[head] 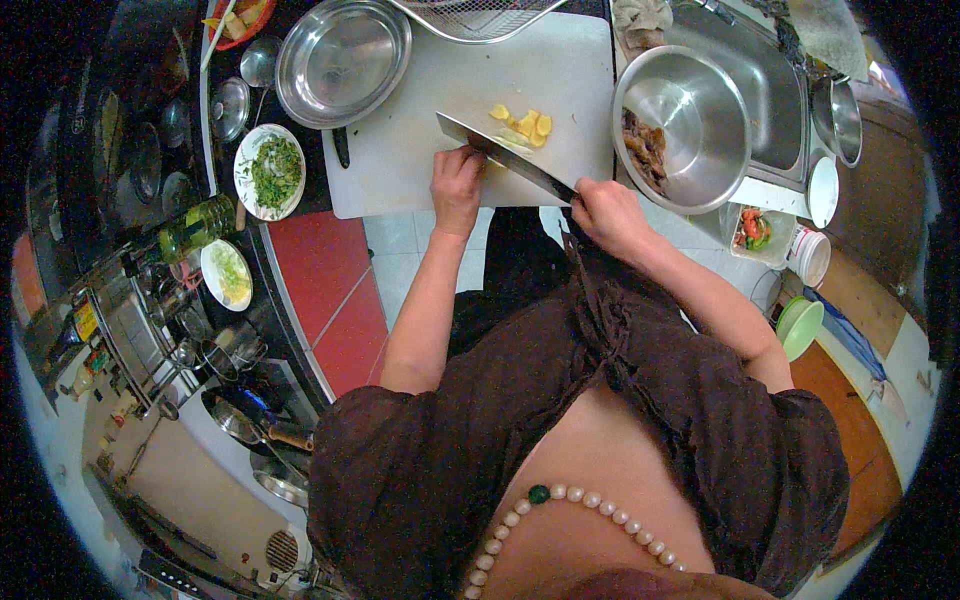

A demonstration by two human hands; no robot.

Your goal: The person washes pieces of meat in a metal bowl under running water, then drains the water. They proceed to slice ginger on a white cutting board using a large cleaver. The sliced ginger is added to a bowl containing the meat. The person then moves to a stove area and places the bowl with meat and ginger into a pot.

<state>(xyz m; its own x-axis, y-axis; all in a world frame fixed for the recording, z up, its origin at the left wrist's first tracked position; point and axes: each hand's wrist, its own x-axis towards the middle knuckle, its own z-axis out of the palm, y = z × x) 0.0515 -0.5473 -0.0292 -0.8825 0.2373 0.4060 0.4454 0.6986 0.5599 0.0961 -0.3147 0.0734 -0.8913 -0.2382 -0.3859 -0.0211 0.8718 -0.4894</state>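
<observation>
A white cutting board lies before me. My right hand grips the handle of a cleaver, whose broad blade slants across the board to the upper left. Close against the near side of the blade, my left hand has its fingers bunched on the board, over a small yellowish piece mostly hidden by fingers and blade. Beyond the blade sit several yellow slices, apparently ginger, with a few pale green-white slices beside them.
A steel bowl with brown meat stands right of the board, near a sink. At the left are a steel dish, a black knife handle and a plate of chopped greens. A wire basket overlaps the far edge.
</observation>
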